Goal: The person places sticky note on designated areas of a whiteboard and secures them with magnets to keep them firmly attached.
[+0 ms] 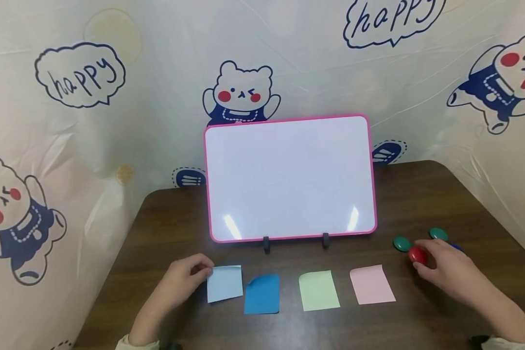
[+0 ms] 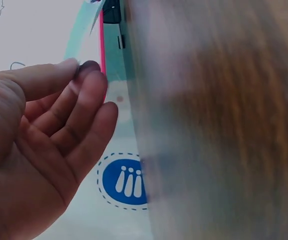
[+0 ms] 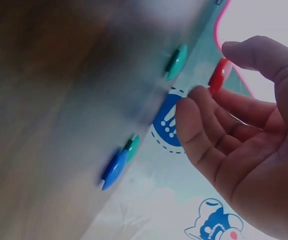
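Observation:
My left hand pinches the upper left corner of a light blue sticky note on the table. In the left wrist view, the thumb and index fingertip of the left hand meet. A red round magnet is held between the thumb and fingers of my right hand. The right wrist view shows that red magnet slightly above the tabletop. Beside this hand lie two green magnets and a blue magnet, which the hand partly covers in the head view.
A pink-framed whiteboard leans upright on small black stand feet. In front of it lie a dark blue note, a green note and a pink note. A printed curtain hangs behind the brown table.

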Available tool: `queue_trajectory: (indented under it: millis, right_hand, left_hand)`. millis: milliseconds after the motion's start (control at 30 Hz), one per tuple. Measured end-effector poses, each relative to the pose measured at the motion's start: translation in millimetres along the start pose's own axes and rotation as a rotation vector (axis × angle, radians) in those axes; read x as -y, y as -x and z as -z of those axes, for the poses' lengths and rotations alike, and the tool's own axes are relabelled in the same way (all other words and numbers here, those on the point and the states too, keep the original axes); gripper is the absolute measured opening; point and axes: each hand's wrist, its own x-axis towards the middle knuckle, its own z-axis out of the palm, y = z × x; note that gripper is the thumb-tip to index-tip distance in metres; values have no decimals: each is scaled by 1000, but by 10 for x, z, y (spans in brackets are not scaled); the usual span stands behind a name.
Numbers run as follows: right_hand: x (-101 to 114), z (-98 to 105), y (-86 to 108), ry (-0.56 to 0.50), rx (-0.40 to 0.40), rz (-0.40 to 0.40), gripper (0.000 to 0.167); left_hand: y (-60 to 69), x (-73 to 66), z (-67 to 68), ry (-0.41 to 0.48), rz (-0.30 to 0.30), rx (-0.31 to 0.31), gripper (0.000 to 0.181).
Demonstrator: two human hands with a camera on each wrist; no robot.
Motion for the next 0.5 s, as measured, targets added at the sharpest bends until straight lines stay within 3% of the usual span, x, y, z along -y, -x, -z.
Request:
queue_trajectory:
  millis: [200, 500]
  right_hand:
    - [30, 19, 1, -47, -81, 20, 49]
    - [108, 28, 47, -83, -265, 151, 49]
  left_hand:
    - [-23, -19, 10, 36, 5, -59, 10]
    - [-46, -11, 34, 77, -19, -112, 11]
